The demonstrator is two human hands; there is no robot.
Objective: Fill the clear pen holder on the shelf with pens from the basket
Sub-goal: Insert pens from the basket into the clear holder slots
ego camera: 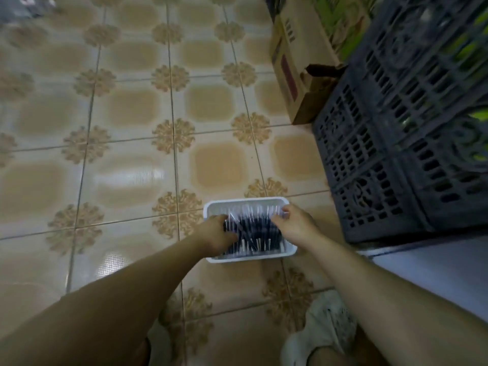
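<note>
Likely a small shop or its storeroom. Glossy patterned floor tiles point(126, 114), a dark slotted plastic crate point(396, 154) beside a cardboard carton point(298, 62), a white basket point(245, 203) packed with pens point(253, 231) on the floor.

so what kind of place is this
Probably a shop's storage corner, maybe a home: patterned tile floor, a cardboard box beside dark plastic crates, and a white basket of pens set on the floor.
</note>
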